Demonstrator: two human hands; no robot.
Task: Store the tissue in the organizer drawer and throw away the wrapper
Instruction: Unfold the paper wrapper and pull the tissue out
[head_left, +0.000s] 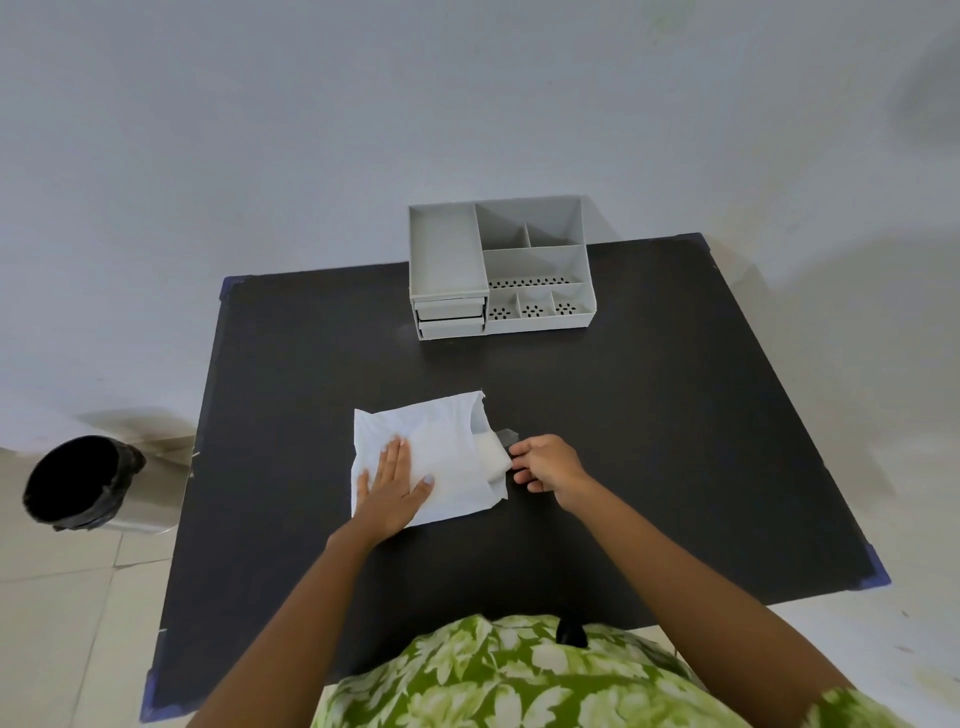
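White wrapper (447, 457) flat on the dark bench (649, 415). Left hand (392, 486) — fingers spread — presses its left half; right hand (545, 464) pinches the tissue (492, 457) protruding at its right edge. Organizer (498, 267), drawers closed, stands well beyond.

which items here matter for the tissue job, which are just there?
In the job: wrapper pinned flat by left hand; tissue pinched by right hand; organizer, drawers closed; bin on the floor.
Just there: table, wall.
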